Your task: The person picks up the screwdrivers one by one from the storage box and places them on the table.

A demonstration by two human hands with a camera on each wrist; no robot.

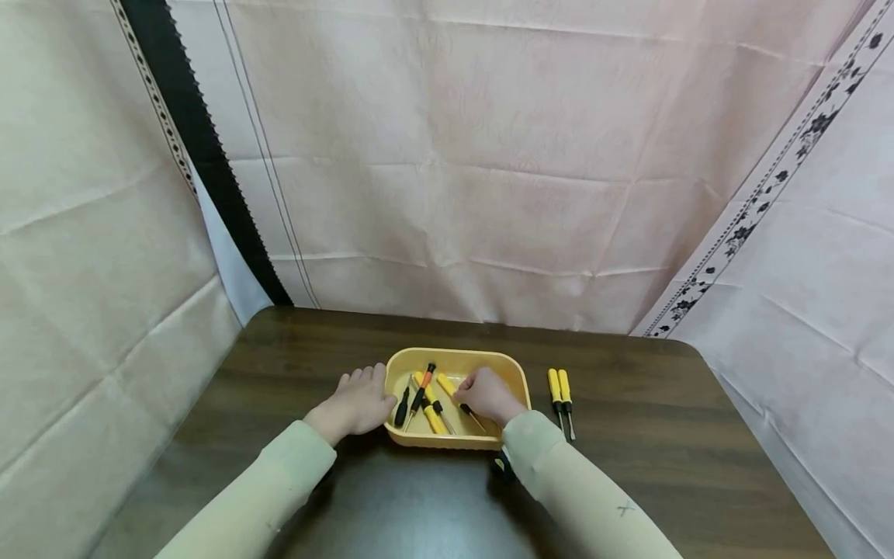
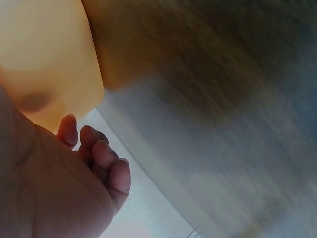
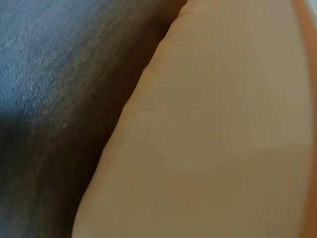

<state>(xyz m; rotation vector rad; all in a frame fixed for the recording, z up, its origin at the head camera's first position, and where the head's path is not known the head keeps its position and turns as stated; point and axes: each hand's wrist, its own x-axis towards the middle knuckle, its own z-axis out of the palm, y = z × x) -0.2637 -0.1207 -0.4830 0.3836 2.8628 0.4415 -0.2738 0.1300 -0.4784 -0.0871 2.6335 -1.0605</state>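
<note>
"Which screwdriver (image 1: 445, 383) is the right hand (image 1: 490, 394) on?"

"From my remote seat, the head view shows a yellow-handled one inside the tray (image 1: 447, 442), near its middle. The grip is narrow, fingertips pinching the handle."

"Which way does it point?"

"I see its long axis run diagonally: handle toward the far left, tip toward the near right. The tray's own long axis runs left to right across the brown surface (image 1: 300, 349)."

"And the left hand (image 1: 355, 402)?"

"At the tray's left end, thumb by the rim, fingers loose and holding nothing."

"How many screwdrivers altogether?"

"I count seven. Five are in the tray: three yellow, one black (image 1: 401, 409), its shaft pointing away, and one orange-and-black (image 1: 424, 380), its shaft slanting to the near left. Two other yellow ones (image 1: 555, 385) lie side by side, right of the tray, handles far, tips near."
</note>
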